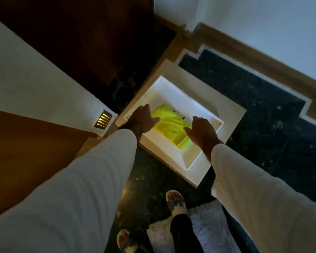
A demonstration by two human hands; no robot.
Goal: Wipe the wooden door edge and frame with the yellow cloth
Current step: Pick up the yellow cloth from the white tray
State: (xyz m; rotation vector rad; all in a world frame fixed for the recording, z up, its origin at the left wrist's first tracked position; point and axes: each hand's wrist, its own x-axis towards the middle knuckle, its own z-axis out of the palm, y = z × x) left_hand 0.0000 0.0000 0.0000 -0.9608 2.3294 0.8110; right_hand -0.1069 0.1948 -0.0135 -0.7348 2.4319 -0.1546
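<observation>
The crumpled bright yellow cloth (169, 127) is seen lying in a shallow white rectangular tray (173, 90) on the floor, flanked by the left hand (141, 120) and right hand (202, 133), fingers spread and grasping nothing, so pick-up is judged the pending step, to be followed by wiping the brown wooden door (26, 152).

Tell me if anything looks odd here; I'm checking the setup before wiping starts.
The yellow cloth lies crumpled in a lit white recessed box on the floor, and a few small dark specks sit beside it. Nothing looks spilled or broken.

Head view, steep downward, over white box (226, 114).
</observation>
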